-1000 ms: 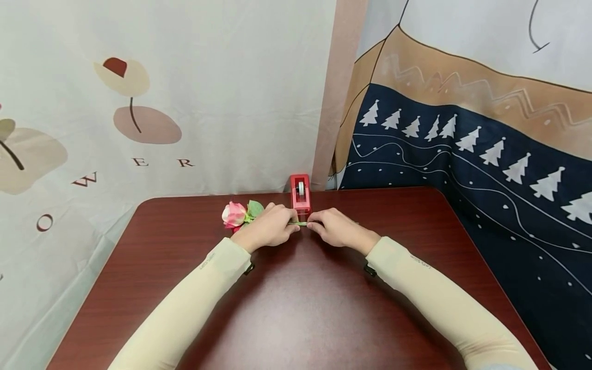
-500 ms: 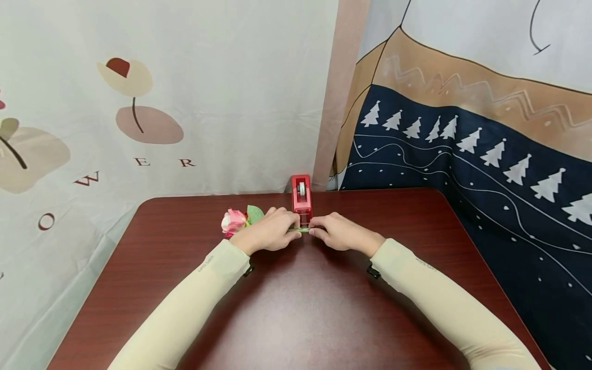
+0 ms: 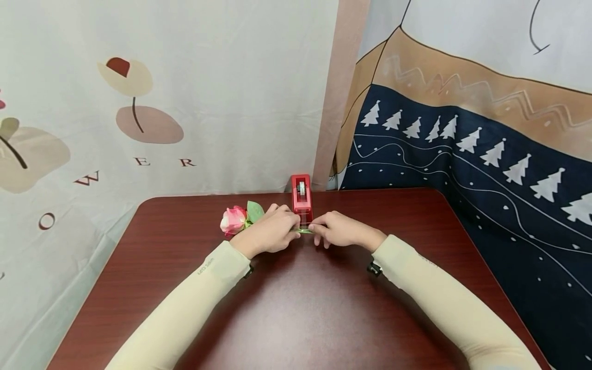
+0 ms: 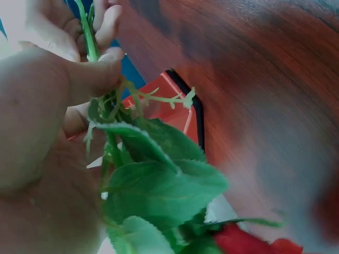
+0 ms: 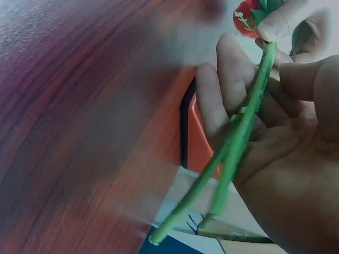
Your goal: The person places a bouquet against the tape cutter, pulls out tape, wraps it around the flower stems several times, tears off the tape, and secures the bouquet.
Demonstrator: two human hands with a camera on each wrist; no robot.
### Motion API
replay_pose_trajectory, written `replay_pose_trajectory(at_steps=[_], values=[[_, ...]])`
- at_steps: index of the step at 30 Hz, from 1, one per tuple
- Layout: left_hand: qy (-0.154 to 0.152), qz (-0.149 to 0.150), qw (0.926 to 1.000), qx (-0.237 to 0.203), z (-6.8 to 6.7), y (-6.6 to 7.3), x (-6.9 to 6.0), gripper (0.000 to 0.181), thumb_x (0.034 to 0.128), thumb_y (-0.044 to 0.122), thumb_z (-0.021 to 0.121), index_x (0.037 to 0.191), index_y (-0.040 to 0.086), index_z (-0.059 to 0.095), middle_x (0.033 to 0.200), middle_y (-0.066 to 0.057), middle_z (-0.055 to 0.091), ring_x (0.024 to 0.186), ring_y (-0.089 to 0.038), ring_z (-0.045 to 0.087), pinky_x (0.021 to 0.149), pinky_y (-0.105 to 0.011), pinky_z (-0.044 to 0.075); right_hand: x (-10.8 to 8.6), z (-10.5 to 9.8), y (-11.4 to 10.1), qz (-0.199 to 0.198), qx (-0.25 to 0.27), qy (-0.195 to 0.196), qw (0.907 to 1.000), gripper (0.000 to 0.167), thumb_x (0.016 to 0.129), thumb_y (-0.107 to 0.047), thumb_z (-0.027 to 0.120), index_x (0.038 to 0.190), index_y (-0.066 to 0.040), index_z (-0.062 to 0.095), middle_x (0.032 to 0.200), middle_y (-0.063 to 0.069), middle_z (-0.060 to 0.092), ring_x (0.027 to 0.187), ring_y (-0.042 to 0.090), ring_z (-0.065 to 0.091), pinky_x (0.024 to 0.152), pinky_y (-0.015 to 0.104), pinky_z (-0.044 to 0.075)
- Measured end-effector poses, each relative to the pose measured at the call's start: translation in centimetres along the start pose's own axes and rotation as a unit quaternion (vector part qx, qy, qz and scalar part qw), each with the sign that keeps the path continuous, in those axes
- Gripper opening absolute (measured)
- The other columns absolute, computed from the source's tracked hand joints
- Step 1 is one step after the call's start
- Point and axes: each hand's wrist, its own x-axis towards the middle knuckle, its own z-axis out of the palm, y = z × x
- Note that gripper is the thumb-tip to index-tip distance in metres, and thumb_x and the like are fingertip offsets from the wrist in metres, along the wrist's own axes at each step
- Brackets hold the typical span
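Pinches rose stems [image 5: 241,134] in left hand [image 3: 272,231], with tape dispenser [image 3: 302,204] at twelve o'clock; newly uncurls fingers of right hand [image 3: 339,229], likely easing hold.

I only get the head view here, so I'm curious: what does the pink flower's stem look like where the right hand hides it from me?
Observer: The right wrist view shows two green stems, their ends spread apart.
Visitor: And that leaf by the left hand, is it the only one?
Observer: No, the left wrist view shows several leaves.
Visitor: Any other colour on the red tape dispenser's body?
Observer: Yes, a black edge.
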Motion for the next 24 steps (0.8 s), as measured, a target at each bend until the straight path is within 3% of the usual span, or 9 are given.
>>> replay_pose_trajectory(at_steps=[6, 12, 15, 18, 24], values=[[0.047, 0.037, 0.9940, 0.091, 0.1, 0.4, -0.1, 0.015, 0.1018, 0.028, 0.080, 0.097, 0.016, 0.074, 0.083, 0.003, 0.074, 0.097, -0.024, 0.072, 0.102, -0.045, 0.044, 0.8, -0.6, 0.9, 0.009, 0.038, -0.050, 0.9980, 0.030, 0.116, -0.023, 0.057, 0.116, -0.004, 0.079, 0.084, 0.005, 0.074, 0.070, 0.021, 0.072, 0.071, 0.032, 0.060], [0.121, 0.082, 0.9728, 0.180, 0.7, 0.5, -0.2, 0.015, 0.0967, 0.026, 0.084, 0.092, 0.016, 0.074, 0.077, 0.002, 0.075, 0.087, -0.023, 0.073, 0.094, -0.042, 0.043, 1.0, -1.0, 1.9, 0.028, 0.105, -0.066, 0.9919, 0.029, 0.114, -0.025, 0.063, 0.120, -0.004, 0.081, 0.086, 0.008, 0.074, 0.070, 0.016, 0.069, 0.073, 0.034, 0.064], [0.144, 0.087, 0.9642, 0.205, 1.0, 0.5, -0.2, 0.014, 0.0957, 0.025, 0.084, 0.090, 0.016, 0.075, 0.075, 0.003, 0.075, 0.086, -0.023, 0.071, 0.092, -0.041, 0.043, 1.2, -1.0, 2.1, 0.036, 0.134, -0.063, 0.9883, 0.029, 0.112, -0.026, 0.065, 0.120, -0.004, 0.082, 0.088, 0.014, 0.075, 0.069, 0.016, 0.067, 0.071, 0.033, 0.063], [0.143, 0.078, 0.9652, 0.204, 1.2, 0.5, -0.2, 0.014, 0.0954, 0.025, 0.084, 0.091, 0.016, 0.075, 0.076, 0.003, 0.076, 0.086, -0.023, 0.071, 0.092, -0.041, 0.043, 1.3, -0.9, 2.1, 0.042, 0.137, -0.048, 0.9885, 0.028, 0.111, -0.028, 0.068, 0.118, -0.006, 0.084, 0.088, 0.015, 0.075, 0.069, 0.015, 0.064, 0.069, 0.032, 0.059], [0.128, 0.046, 0.9767, 0.166, 1.1, 0.6, -0.2, 0.016, 0.0916, 0.028, 0.090, 0.090, 0.016, 0.079, 0.080, 0.003, 0.078, 0.089, -0.024, 0.070, 0.094, -0.043, 0.045, 1.0, -0.3, 1.6, 0.035, 0.108, -0.004, 0.9935, 0.024, 0.110, -0.024, 0.070, 0.113, -0.006, 0.085, 0.083, 0.011, 0.074, 0.069, 0.014, 0.061, 0.068, 0.029, 0.055]])
